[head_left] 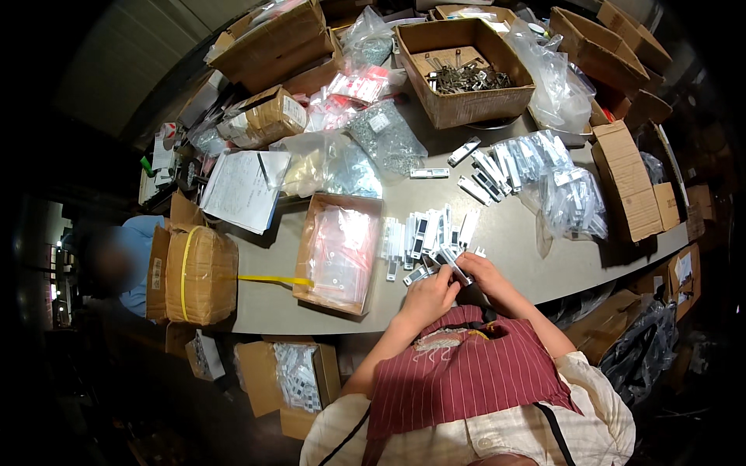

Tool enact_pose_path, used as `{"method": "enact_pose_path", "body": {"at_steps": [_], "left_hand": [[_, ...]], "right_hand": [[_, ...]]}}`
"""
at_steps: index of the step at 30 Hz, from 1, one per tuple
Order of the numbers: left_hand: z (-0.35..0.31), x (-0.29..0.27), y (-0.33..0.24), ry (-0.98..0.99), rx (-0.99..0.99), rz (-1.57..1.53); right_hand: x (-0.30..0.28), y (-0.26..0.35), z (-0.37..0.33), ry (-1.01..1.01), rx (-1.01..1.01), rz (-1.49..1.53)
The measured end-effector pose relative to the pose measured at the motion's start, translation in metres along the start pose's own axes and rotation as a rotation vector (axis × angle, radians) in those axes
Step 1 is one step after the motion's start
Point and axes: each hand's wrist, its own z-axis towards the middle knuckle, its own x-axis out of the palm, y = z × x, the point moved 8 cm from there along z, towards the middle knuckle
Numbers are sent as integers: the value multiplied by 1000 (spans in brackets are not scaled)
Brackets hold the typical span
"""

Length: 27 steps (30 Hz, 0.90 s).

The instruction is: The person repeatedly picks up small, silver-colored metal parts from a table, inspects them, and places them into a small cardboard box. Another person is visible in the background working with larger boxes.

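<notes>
My left hand (pixel 430 295) and my right hand (pixel 487 276) meet near the table's front edge, fingers closed around a small oblong silver-and-dark metal fitting (pixel 449 259). Its exact kind is hard to make out, and my fingers cover part of it. Just beyond my hands lies a loose heap of similar white and silver fittings (pixel 420 231), some with dark windows. To the left of the heap, a shallow cardboard box (pixel 376 268) holds flat clear plastic bags (pixel 339 252) with red edges. More loose fittings (pixel 487 180) lie farther back on the table.
Bagged fittings (pixel 573 202) lie at the right beside a carton (pixel 628 182). A large box (pixel 466 110) of metal parts stands at the back. Papers (pixel 237 190) and a strapped carton (pixel 210 276) with a yellow strap are at left, near another person (pixel 140 260). An open carton (pixel 256 377) stands below.
</notes>
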Motion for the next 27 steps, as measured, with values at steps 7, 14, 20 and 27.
{"method": "enact_pose_path", "body": {"at_steps": [7, 14, 20, 27], "left_hand": [[2, 3, -7, 135, -92, -470], [-19, 48, 31, 315, -642, -1165], [-12, 48, 22, 249, -583, -1354], [-18, 26, 32, 37, -511, -1403]], "right_hand": [[-14, -19, 16, 18, -115, -39], [-15, -15, 20, -10, -324, -354], [-27, -14, 22, -38, -295, -215], [-2, -9, 22, -27, -259, -167]]}}
